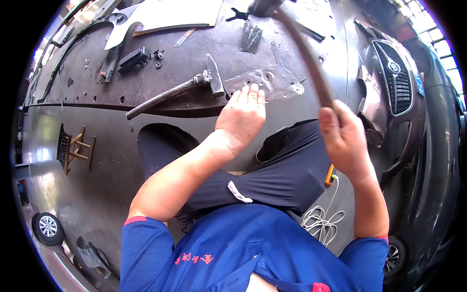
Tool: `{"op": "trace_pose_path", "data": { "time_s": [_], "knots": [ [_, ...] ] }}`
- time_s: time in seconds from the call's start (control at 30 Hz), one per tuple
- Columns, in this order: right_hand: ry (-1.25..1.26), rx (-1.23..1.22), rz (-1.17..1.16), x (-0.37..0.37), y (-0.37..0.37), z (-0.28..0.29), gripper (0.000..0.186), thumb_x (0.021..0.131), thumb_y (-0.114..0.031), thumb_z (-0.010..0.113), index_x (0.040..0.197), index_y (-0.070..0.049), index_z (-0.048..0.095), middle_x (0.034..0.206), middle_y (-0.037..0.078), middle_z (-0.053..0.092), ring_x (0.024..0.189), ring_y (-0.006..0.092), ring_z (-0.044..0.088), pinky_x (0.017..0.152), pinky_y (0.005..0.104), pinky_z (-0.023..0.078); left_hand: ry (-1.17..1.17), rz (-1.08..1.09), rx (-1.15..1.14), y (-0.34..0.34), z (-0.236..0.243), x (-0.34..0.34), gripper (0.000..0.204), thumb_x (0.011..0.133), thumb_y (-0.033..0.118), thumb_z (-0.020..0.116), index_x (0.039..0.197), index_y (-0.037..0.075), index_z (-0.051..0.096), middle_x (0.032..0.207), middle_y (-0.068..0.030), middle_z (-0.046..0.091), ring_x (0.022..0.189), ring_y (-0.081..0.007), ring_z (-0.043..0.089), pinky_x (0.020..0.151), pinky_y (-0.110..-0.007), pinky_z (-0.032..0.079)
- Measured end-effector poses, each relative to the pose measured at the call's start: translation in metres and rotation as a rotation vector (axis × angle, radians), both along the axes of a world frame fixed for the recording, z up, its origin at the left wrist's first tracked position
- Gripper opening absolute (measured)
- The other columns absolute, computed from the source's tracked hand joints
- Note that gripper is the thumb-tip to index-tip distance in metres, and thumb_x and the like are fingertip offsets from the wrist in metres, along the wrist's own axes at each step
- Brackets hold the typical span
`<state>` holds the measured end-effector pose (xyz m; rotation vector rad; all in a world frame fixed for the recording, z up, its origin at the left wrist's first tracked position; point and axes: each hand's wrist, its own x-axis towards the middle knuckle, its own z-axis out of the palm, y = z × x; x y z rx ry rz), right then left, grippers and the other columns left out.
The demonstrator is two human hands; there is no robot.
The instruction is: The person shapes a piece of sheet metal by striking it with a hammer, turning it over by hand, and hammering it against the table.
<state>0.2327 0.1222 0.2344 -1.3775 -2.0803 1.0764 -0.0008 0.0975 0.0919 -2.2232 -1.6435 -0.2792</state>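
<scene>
My left hand lies with its fingers stretched out on the near edge of a grey sheet-metal plate. The plate has several holes and a scuffed, dented surface. My right hand is wrapped round the lower end of a hammer's brown handle. This hammer is raised and tilted, its dark head partly cut off by the upper edge of the view. Just left of my left hand, a second hammer with a dark metal handle rests on the worktable, its head close to the plate.
On the table are a black block-like part, a dark scratched piece and a white panel. A car front with a grille stands at the right. A coiled pale cable and a small wooden stool are on the floor.
</scene>
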Motion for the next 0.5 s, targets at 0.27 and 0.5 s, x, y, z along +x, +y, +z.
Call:
{"op": "trace_pose_path", "data": {
  "time_s": [0.27, 0.5],
  "knots": [
    [-0.298, -0.124, -0.009, -0.002, 0.012, -0.049, 0.052, 0.111, -0.048, 0.059, 0.097, 0.002, 0.062, 0.076, 0.022, 0.064, 0.070, 0.0323, 0.059, 0.073, 0.0454, 0.052, -0.061, 0.012, 0.046, 0.004, -0.012, 0.001, 0.044, 0.092, 0.015, 0.063, 0.131, -0.003, 0.071, 0.136, -0.0207, 0.072, 0.124, -0.0295, 0.072, 0.109, -0.039, 0.055],
    [0.045, 0.137, 0.055, 0.003, -0.003, -0.042, 0.038, 0.112, -0.038, 0.061, 0.100, -0.002, 0.060, 0.074, 0.006, 0.061, 0.068, 0.0160, 0.056, 0.066, 0.0349, 0.049, -0.009, 0.009, 0.018, 0.003, 0.003, 0.005, 0.044, 0.093, 0.015, 0.062, 0.131, -0.003, 0.071, 0.137, -0.0198, 0.072, 0.125, -0.0289, 0.072, 0.110, -0.039, 0.055]
  ]
}}
